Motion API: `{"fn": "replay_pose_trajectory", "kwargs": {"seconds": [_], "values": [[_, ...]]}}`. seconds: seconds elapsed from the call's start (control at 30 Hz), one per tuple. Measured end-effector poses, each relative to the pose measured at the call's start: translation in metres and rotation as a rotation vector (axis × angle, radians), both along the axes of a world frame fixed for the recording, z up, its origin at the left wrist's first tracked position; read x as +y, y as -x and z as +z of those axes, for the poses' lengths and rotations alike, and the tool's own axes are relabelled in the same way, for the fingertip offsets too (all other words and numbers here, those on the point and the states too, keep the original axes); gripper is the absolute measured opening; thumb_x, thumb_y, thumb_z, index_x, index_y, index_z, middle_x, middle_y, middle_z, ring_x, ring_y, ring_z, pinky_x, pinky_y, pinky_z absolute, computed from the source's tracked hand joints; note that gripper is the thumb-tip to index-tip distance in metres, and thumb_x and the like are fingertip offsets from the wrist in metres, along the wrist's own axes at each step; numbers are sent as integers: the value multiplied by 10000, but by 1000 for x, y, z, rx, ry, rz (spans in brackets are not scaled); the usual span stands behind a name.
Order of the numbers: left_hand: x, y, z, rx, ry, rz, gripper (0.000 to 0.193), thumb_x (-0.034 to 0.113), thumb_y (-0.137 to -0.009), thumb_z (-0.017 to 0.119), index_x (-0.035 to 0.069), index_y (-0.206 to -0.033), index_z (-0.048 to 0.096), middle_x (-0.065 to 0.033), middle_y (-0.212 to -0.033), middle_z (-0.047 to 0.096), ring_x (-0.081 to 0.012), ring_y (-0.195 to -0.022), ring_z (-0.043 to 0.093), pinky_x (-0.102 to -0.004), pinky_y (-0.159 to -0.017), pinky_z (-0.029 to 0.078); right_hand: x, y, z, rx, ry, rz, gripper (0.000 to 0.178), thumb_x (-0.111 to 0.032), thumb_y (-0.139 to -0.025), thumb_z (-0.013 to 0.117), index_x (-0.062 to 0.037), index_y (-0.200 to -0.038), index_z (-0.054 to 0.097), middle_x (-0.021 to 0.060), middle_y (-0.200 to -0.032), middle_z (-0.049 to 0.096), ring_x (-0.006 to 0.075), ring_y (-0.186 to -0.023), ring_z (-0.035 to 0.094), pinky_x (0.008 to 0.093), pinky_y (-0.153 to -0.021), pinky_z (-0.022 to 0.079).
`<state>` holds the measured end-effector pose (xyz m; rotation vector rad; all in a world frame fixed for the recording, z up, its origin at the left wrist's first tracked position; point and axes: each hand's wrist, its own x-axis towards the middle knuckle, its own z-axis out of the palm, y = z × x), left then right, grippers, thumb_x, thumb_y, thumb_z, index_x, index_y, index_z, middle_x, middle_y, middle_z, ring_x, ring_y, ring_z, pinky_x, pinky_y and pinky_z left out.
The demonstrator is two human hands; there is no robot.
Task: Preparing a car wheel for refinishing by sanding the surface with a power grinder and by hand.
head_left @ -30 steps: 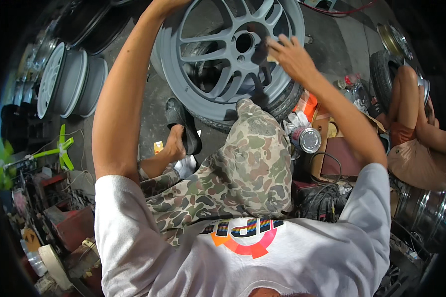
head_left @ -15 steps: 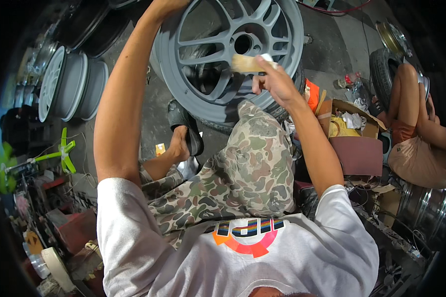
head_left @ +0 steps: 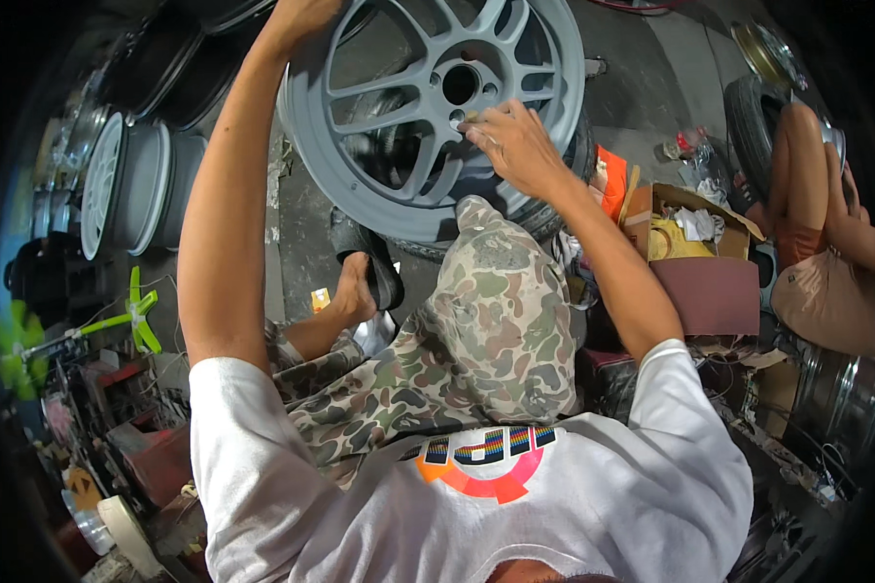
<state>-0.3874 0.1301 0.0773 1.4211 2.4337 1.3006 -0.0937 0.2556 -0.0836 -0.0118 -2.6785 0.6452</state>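
Observation:
A grey multi-spoke alloy wheel leans in front of me, its face turned up toward me. My right hand is closed, fingertips pinching a tan piece of sandpaper near a lug hole just below the centre bore. Only a small bit of the sandpaper shows; the fingers cover the rest. At the top edge of the picture, my left hand is at the wheel's upper left rim, and its fingers are cut off from view. Under the wheel lies a black tyre.
Grey wheels stand at left beside a bright green bladed part. To the right are an open cardboard box with crumpled paper, an orange bag, and another tyre. A seated person is at far right.
My right hand has moved up and left, from above the lower spokes to the lug area. The sandpaper, broadly visible before, is now mostly under the fingers. The wheel appears slightly further left and up.

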Motion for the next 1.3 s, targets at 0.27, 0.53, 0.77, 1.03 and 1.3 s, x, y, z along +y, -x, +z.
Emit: {"fn": "replay_pose_trajectory", "kwargs": {"seconds": [0.27,0.53,0.77,1.03,1.3], "values": [[9,-14,2,-22,9,-7,432,333,-1075,544,-53,-1138,726,-31,-898,735,-104,-865,601,-300,-804,511,-32,43,3,330,266,-194,239,-200,-1031,566,-83,-1196,694,71,-1304,634,331,-1044,690,457,-859,560],[10,-15,1,10,4,0,446,350,-1070,550,-54,-1165,714,-28,-937,748,-113,-888,615,-304,-825,515,-17,41,16,453,406,-317,255,-225,-1017,586,-75,-1194,689,101,-1207,683,368,-978,701,445,-818,559],[0,6,-4,52,-6,1,447,374,-1078,530,-16,-1165,730,-85,-883,748,-132,-863,621,-323,-797,516,-23,14,-11,237,155,11,221,-185,-997,596,-85,-1168,695,28,-1305,633,339,-958,709,458,-763,573],[1,-7,16,22,222,70,445,376,-1068,549,-16,-1171,732,-98,-961,773,-134,-895,647,-314,-826,524,-11,17,30,321,-64,-35,257,-114,-910,667,-108,-1165,692,-5,-1300,653,306,-809,714,385,-696,586],[6,13,0,23,109,9,433,361,-1087,521,-7,-1132,746,-52,-908,752,-117,-862,622,-310,-801,512,39,9,-3,-100,-297,231,209,-137,-922,654,-97,-1127,663,-13,-1336,596,283,-902,704,420,-730,589]]}}
